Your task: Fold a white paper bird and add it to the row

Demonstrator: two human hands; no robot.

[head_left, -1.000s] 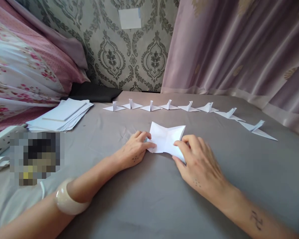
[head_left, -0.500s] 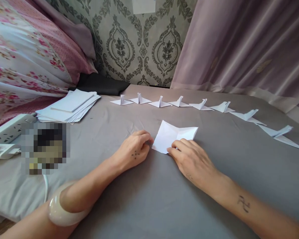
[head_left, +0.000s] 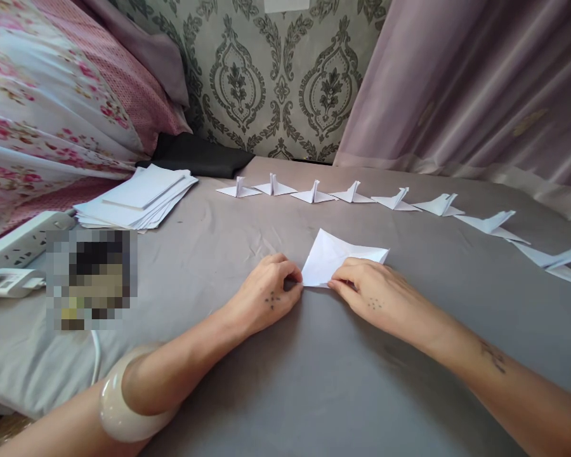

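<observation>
A white sheet of folded paper (head_left: 324,257) lies on the grey cloth surface in front of me, its far corner pointing away. My left hand (head_left: 272,289) pinches the paper's near left corner between thumb and fingertips. Over the right part of the sheet rests my right hand (head_left: 368,282), thumb and fingers closed on its near edge. The right hand covers much of that side, so the creases there are hidden. Beyond the sheet, several white folded paper figures (head_left: 315,192) stand in a curved row, each with an upright piece on flat pointed wings.
At the left lies a stack of white paper (head_left: 118,206), with a black cloth (head_left: 200,154) behind it. Nearer are a white power strip (head_left: 26,238), a plugged-in charger (head_left: 9,282) and a blurred-out patch. A mauve curtain (head_left: 433,82) hangs at the right.
My left hand has moved right onto the paper's corner, which it was just beside before. My right hand has shifted along the near edge, and the sheet looks flatter. The view has turned slightly left.
</observation>
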